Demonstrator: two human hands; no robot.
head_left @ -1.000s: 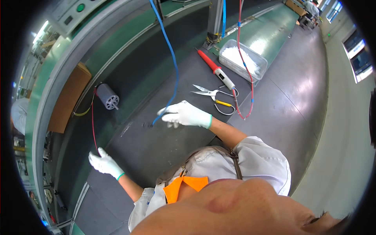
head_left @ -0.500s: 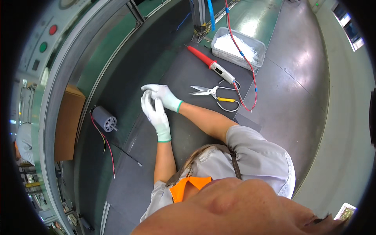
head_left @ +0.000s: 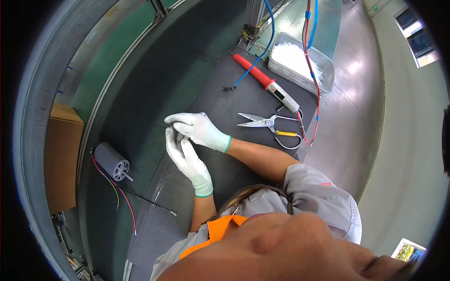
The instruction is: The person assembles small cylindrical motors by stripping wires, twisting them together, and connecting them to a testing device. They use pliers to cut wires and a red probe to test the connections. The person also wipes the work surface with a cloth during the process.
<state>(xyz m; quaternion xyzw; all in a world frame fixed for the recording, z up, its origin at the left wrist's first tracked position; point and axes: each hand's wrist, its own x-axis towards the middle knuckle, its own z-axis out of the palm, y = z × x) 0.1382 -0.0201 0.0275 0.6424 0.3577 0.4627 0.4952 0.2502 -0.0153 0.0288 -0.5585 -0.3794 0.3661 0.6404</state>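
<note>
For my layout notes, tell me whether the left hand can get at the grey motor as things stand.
Likely yes: nothing visible stands between the left hand and the grey motor on its left, though I cannot tell whether that hand holds something.

Grey cylindrical motor (head_left: 108,158) lies on its side, red wire (head_left: 131,213) trailing beside it.

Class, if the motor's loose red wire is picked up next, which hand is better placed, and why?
Left, most likely. The red wire trails from the motor on the person's left. The left hand is nearer; the right hand would probably reach past it.
</note>
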